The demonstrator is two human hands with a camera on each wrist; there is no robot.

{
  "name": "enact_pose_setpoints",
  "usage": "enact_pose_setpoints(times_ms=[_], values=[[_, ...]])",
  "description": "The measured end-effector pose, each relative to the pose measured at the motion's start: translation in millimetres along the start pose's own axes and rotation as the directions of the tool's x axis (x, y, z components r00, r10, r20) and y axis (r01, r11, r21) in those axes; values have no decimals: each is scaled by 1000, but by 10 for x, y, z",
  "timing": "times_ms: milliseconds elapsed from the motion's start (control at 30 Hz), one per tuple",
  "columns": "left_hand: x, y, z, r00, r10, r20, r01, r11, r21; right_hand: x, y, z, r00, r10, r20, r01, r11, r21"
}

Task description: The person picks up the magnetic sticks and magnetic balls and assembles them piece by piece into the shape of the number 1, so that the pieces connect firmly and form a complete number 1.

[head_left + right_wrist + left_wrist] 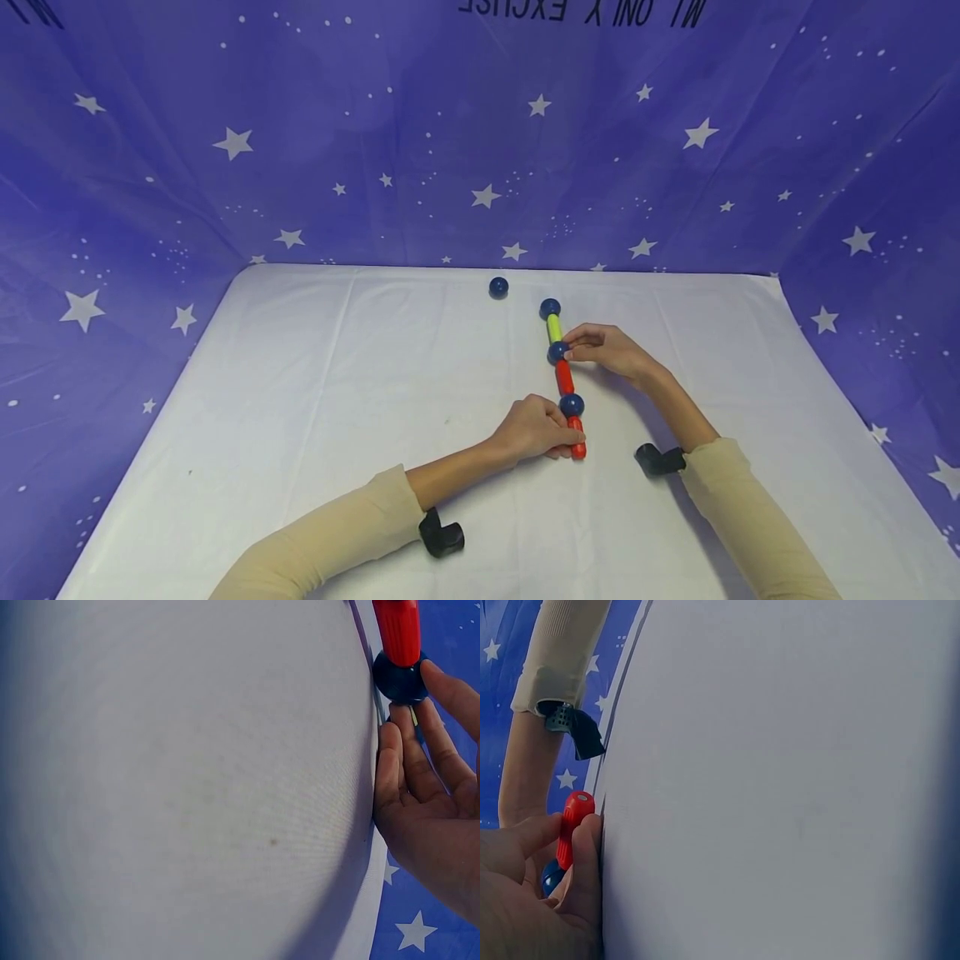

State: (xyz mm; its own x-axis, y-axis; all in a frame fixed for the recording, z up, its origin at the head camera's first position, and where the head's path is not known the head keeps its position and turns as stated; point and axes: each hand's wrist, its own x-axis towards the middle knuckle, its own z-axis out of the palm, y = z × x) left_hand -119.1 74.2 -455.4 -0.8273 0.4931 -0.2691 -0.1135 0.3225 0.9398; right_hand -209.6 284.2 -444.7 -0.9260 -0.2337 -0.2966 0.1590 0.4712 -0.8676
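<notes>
A chain of toy balls and rods lies on the white cloth. From its far end come a blue ball (pixel 550 308), a yellow-green rod (pixel 554 328), a second blue ball (pixel 558 352), a red rod (pixel 564 377), a third blue ball (pixel 572 405) and a nearer red rod (pixel 577 448). My left hand (pixel 534 429) pinches that nearer red rod (pixel 576 814) between thumb and fingers. With thumb and fingertips, my right hand (pixel 611 350) holds the second blue ball (pixel 401 679). In the left wrist view, fingers partly hide a blue ball (pixel 553 877).
A loose blue ball (pixel 498 288) sits near the far edge of the white-covered table (pixel 360 367), left of the chain. A purple star-patterned cloth (pixel 420 150) stands behind and at both sides. Dark devices (pixel 441 535) hang below both sleeve cuffs.
</notes>
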Motion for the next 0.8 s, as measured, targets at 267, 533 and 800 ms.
enact_pose_setpoints(times_ms=[267, 533, 800], values=[[21, 6, -26, 1000, 21, 23, -22, 1000, 15, 0, -10, -6, 1000, -18, 9, 18, 1000, -13], [28, 2, -33, 999, 30, 28, -31, 999, 36, -8, -16, -17, 1000, -21, 15, 21, 1000, -16], [12, 16, -92, 998, 34, 56, -39, 996, 83, 7, 18, -10, 1000, -10, 3, 10, 1000, -24]])
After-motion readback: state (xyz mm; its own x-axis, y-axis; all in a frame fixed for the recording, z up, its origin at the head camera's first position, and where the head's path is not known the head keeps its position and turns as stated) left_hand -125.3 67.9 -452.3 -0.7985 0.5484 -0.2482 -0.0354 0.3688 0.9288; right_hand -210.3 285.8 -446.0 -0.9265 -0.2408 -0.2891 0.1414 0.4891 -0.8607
